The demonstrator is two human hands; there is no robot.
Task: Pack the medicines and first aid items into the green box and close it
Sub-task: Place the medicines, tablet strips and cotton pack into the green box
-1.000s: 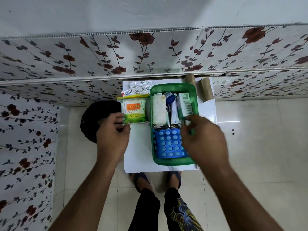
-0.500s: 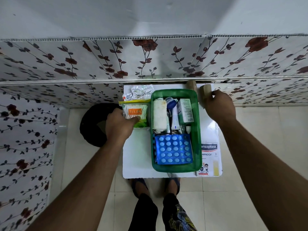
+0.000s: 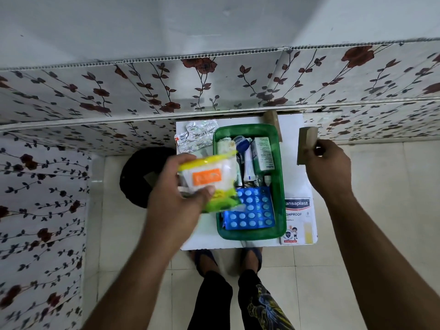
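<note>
The green box (image 3: 281, 177) stands open on a small white table (image 3: 207, 232). Inside lie a blue blister sheet (image 3: 252, 210), a white bandage roll (image 3: 225, 145), tubes and a small carton (image 3: 262, 153). My left hand (image 3: 176, 186) holds a yellow-green cotton pack with an orange label (image 3: 209, 177), lifted over the box's left edge. My right hand (image 3: 326, 163) grips a brown bandage roll (image 3: 306, 146) above the table's right side. A second brown roll (image 3: 271, 120) lies behind the box. A plaster packet (image 3: 297, 220) lies right of the box, and silver blister strips (image 3: 197, 136) lie at the back left.
A floral-patterned wall panel (image 3: 214, 91) runs right behind the table. A black round object (image 3: 138, 177) sits on the tiled floor left of the table. My feet in sandals (image 3: 228, 258) stand at the table's front edge.
My left hand has lifted the cotton pack off the table and carried it rightward over the box. My right hand has picked up the brown roll and raised it slightly.
</note>
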